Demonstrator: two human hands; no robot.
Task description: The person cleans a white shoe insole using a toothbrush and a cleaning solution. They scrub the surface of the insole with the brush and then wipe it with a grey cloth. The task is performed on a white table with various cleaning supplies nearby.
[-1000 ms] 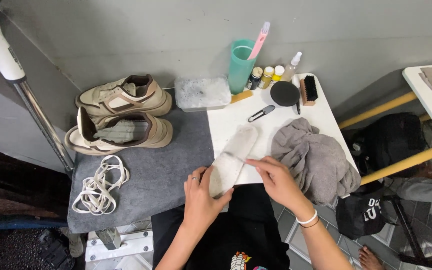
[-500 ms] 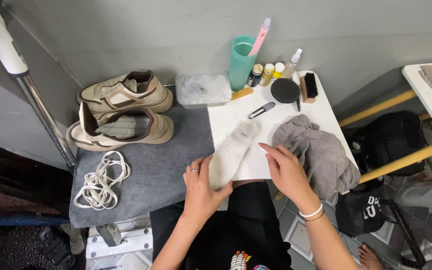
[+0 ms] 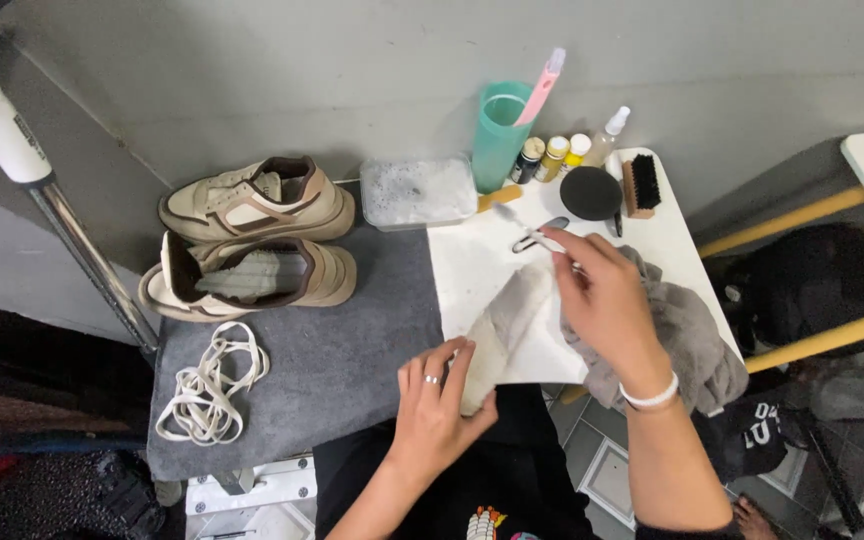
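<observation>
A pale shoe insole (image 3: 510, 318) lies slantwise on a white board (image 3: 472, 262). My left hand (image 3: 437, 408) presses and grips the insole's near end, a ring on one finger. Over the insole's far end, my right hand (image 3: 604, 298) is closed on a thin white brush (image 3: 527, 233) whose tip points up and left. A small dark tool (image 3: 549, 226) lies on the board just beyond that tip. A crumpled grey cloth (image 3: 692, 340) sits under and to the right of my right wrist.
Two beige sneakers (image 3: 252, 240) and a heap of white laces (image 3: 210, 385) rest on a grey mat (image 3: 342, 370). Along the wall stand a clear tub of soapy water (image 3: 417, 190), a teal cup (image 3: 500, 135), small bottles (image 3: 562, 152), a round black tin (image 3: 592, 192) and a black-bristled brush (image 3: 642, 184).
My right hand left the insole, moved toward the back of the board and now holds the thin white brush. My left hand stays on the insole's near end.
</observation>
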